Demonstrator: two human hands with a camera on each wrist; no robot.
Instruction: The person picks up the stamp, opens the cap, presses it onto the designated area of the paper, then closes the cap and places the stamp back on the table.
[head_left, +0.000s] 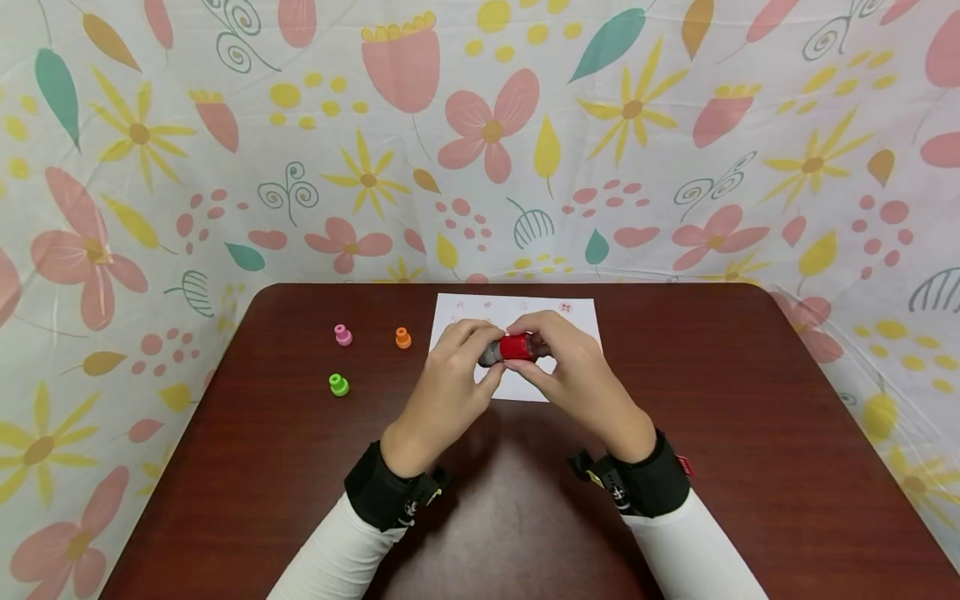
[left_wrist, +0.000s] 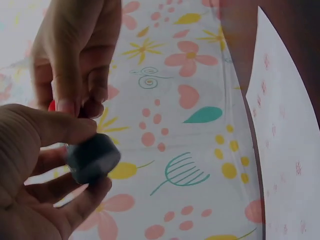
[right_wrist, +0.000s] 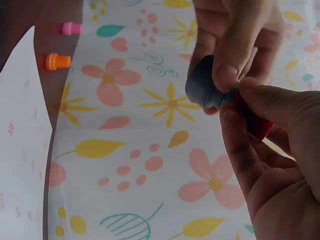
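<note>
Between my two hands, above the paper, is a small stamp with a red body (head_left: pixel 516 347) and a dark grey, rounded end (left_wrist: pixel 94 159). My left hand (head_left: pixel 452 375) pinches the grey end between thumb and fingers. The red part is pinched by my right hand (head_left: pixel 573 371). In the right wrist view the grey end (right_wrist: pixel 204 82) and the red body (right_wrist: pixel 254 117) join in one line, fingertips of both hands meeting near the joint. Below lies a white sheet of paper (head_left: pixel 517 387) with small red prints, partly hidden by the hands.
Left of the paper, small peg-shaped pieces stand on the dark brown table (head_left: pixel 712 400): one pink (head_left: pixel 342 335), one orange (head_left: pixel 402 338) and one green (head_left: pixel 339 385). A flowered cloth (head_left: pixel 480 233) hangs behind the table's far edge.
</note>
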